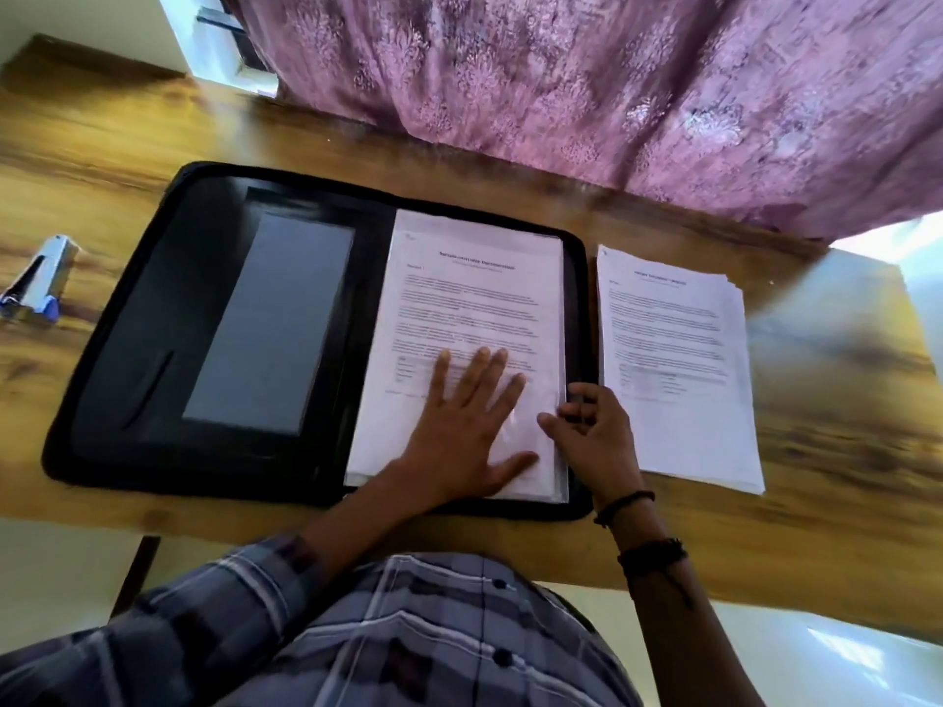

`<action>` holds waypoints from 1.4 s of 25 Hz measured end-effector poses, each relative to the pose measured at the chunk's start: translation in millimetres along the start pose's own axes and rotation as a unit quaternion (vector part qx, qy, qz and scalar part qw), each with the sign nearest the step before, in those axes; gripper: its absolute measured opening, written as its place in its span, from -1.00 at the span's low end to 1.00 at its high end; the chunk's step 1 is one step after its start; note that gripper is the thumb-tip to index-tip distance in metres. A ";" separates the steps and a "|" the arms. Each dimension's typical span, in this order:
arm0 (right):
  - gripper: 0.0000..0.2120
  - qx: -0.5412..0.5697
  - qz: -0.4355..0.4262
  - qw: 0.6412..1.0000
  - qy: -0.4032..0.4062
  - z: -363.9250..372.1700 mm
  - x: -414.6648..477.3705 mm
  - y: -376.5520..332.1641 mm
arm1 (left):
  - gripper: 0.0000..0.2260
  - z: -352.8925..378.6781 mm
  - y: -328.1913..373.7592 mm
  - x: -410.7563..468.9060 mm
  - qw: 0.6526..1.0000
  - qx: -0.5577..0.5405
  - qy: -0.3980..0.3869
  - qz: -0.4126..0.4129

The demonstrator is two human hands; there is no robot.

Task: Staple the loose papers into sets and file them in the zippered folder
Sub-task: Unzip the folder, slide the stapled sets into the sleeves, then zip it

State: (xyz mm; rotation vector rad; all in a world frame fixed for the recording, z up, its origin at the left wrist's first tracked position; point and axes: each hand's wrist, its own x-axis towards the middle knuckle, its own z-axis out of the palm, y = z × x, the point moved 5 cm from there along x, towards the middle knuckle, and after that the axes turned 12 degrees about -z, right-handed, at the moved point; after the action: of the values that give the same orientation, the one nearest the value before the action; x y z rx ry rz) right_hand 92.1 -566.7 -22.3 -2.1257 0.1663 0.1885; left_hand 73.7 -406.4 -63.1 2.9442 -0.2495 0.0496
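A black zippered folder [153, 349] lies open on the wooden table. Its right half holds a printed paper set [474, 298] inside clear plastic sleeves. My left hand [469, 426] presses flat on the lower part of that set, fingers spread. My right hand [592, 431] is at the sleeve's right edge near the folder's rim, thumb and curled fingers touching the edge. A stack of printed papers [673, 359] lies on the table to the right of the folder. A silver and blue stapler [38, 283] stands at the far left.
A purple patterned curtain [612, 84] hangs behind the table's far edge. The wooden table [842, 400] ends close on the right, and its near edge runs just in front of my body. The folder's left half has a grey pocket [270, 324].
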 end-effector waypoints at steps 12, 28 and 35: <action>-0.77 0.062 -0.028 0.997 -0.029 16.7 -62.1 -23.2 | -0.22 -43.5 -29.7 -29.0 0.846 -0.489 -0.106 -0.182; -0.55 0.047 -0.220 0.963 -0.145 132.0 -74.2 -89.5 | -0.71 -119.8 -303.5 -98.5 0.748 -0.484 0.082 -0.447; -0.33 -0.187 -0.248 0.942 -0.125 136.9 -65.4 -54.9 | -0.49 -122.2 -243.6 -85.2 0.887 -0.281 0.114 -0.348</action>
State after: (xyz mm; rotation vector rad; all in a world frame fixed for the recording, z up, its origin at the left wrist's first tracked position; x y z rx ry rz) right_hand 29.3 -418.7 -36.1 -2.4157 -0.5955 0.1973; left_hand 29.0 -133.6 8.5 2.2542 0.7074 0.1848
